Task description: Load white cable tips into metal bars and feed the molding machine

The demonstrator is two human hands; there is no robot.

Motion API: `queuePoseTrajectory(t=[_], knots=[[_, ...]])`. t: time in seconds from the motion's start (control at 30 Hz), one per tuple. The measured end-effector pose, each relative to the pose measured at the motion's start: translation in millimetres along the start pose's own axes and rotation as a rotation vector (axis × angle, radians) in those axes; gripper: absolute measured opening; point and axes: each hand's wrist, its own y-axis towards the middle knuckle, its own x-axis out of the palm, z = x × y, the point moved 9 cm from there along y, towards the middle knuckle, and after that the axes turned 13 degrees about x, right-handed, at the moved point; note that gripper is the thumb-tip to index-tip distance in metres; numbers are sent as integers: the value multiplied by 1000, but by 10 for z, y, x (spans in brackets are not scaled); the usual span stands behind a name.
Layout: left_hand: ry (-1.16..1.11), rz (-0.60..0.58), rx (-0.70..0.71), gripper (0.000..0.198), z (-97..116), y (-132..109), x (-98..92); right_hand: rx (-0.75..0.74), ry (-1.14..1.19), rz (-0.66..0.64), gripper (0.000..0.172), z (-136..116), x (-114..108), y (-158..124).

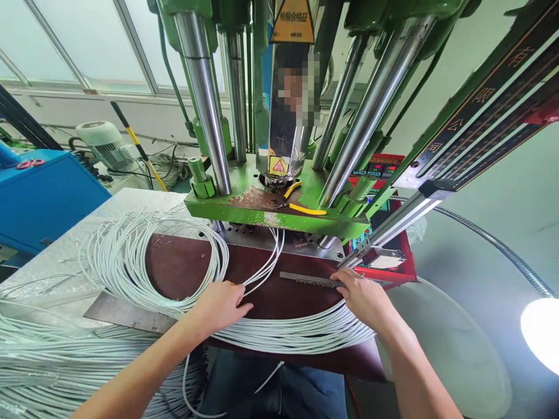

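My left hand (225, 305) lies over several thin white cables (268, 265) that come out of the green press. Its fingers curl down over them, partly hidden, and the thumb sticks out to the side. Between finger and thumb, my right hand (361, 292) pinches the right end of a narrow grey metal strip (308, 279) with small notches along its near edge. That strip lies low over the dark red-brown board (271, 305). A wide bundle of white cables (288, 337) curves along the board's front, below both hands.
The green press (279, 218) stands ahead, yellow-handled pliers (308, 209) on its ledge. Coiled white cables (116, 250) lie at left, above a flat metal plate (126, 313). More cables (65, 366) fill the lower left. A red control box (406, 244) and bright lamp (541, 334) are at right.
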Motion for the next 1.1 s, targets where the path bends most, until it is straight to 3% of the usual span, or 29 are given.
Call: queuePoseTrajectory(t=[0.13, 0.3, 0.43, 0.6, 0.77, 0.9, 1.1], knots=[[17, 23, -54, 21, -168, 88, -62, -38, -14, -3, 30, -14, 3, -2], [-6, 43, -117, 21, -363, 213, -106, -117, 77, 49, 31, -318, 81, -30], [-54, 24, -38, 20, -173, 74, -104, -153, 190, 102, 31, -537, 107, -40], [-162, 8, 174, 12, 155, -260, -44, -146, 327, 215, 29, -587, -85, -209], [-118, 22, 314, 19, 238, -360, 114, -320, 317, 73, 22, -763, -125, -491], [-139, 73, 378, 28, 246, -343, 114, -306, 294, -27, 28, -737, -104, -558], [-556, -32, 183, 28, -13, -251, 48, -355, 404, -27, 32, -838, -192, -599]])
